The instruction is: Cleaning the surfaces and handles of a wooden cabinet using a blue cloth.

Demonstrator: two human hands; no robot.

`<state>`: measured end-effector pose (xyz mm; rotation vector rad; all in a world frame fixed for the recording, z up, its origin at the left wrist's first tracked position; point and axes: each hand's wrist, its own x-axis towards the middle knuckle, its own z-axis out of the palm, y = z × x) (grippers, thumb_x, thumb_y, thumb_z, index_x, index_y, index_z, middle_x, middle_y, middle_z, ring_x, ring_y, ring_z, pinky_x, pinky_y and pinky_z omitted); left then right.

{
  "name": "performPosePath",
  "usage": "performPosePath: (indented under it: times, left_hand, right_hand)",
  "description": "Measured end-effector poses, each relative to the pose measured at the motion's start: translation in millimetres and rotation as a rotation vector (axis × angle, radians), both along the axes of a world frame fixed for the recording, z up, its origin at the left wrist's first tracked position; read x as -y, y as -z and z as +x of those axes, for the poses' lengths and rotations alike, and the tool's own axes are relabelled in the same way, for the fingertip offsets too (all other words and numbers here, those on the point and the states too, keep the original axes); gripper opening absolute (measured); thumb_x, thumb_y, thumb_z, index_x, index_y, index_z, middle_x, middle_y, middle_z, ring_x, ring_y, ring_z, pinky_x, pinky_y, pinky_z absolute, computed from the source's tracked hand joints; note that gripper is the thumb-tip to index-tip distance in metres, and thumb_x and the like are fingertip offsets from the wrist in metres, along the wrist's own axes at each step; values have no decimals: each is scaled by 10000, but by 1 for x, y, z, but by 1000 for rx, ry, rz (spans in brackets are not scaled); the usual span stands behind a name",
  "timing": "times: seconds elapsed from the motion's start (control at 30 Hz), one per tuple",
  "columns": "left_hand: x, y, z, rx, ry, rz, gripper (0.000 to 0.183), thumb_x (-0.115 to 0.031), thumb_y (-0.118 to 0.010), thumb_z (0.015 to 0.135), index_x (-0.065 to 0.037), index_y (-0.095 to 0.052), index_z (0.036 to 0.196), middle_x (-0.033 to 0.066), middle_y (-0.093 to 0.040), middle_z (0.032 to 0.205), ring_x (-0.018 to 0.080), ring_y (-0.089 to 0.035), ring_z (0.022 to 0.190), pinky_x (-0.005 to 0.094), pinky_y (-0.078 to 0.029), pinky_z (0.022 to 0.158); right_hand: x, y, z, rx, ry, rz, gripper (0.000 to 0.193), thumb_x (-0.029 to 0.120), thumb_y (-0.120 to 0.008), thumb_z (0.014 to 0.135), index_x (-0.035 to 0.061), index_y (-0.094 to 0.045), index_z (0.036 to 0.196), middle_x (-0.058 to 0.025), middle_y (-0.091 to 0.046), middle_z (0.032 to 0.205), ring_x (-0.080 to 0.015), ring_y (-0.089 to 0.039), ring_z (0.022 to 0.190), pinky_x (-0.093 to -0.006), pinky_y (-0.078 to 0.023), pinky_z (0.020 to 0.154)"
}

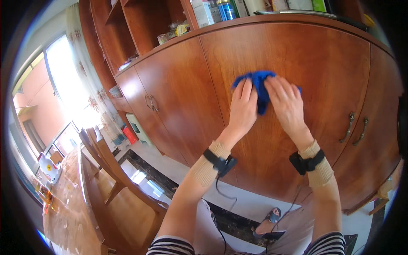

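Blue cloth (263, 95) pressed against upper middle of cabinet door (306, 55) by left hand (243, 106) and right hand (289, 104). Fingers of both hands laid narrow over cloth; whether cloth is gripped or only pressed cannot be told. Door bounded above by cabinet's top ledge (272, 18), at left by seam near left hand. Smooth wood spread between cloth and handle (349, 127), set lower right. Chair (127, 212) placed well apart, lower left.
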<state>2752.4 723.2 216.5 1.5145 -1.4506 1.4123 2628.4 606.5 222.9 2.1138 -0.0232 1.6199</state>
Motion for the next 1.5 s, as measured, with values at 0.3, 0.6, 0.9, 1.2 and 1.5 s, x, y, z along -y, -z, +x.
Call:
performPosePath:
  times: [0.3, 0.6, 0.9, 1.2, 1.5]
  left_hand:
    - [-6, -81, -13, -431, 137, 44, 735, 37, -623, 740, 0, -366, 1428, 223, -523, 1128, 353, -591, 992, 401, -498, 867]
    - [-10, -94, -19, -384, -45, 257, 765, 17, -595, 747, 100, -298, 1447, 232, -490, 1148, 397, -513, 1074, 418, -459, 935]
    - [-14, -93, -12, -334, 11, 234, 783, 5, -616, 738, 81, -301, 1451, 230, -500, 1132, 397, -523, 1064, 415, -472, 926]
    - [-14, -96, -5, -305, 28, 276, 796, -18, -646, 744, 35, -299, 1459, 222, -511, 1149, 372, -561, 1054, 382, -482, 907]
    - [-28, -135, 1, -929, 345, 353, 304, -252, -622, 915, 24, -586, 1040, 132, -609, 983, 185, -602, 890, 296, -510, 749]
  right_hand:
    - [1, -13, 3, 84, -37, 58, 471, 133, -577, 825, 64, -563, 1290, -36, -517, 1305, -197, -485, 1227, -364, -411, 983]
    - [1, -9, 4, 100, -34, 93, 477, 135, -584, 832, 82, -557, 1305, -25, -513, 1313, -189, -480, 1234, -372, -402, 996]
    - [0, -7, 6, 99, -49, 89, 502, 122, -606, 815, 78, -552, 1312, -33, -500, 1332, -194, -467, 1255, -377, -400, 999]
    - [0, -6, 6, 102, -35, 98, 492, 123, -598, 824, 85, -552, 1313, -32, -508, 1322, -188, -471, 1251, -370, -397, 997]
    - [1, -3, 8, 119, -27, 95, 472, 131, -583, 838, 97, -555, 1308, -14, -514, 1323, -178, -472, 1256, -368, -397, 992]
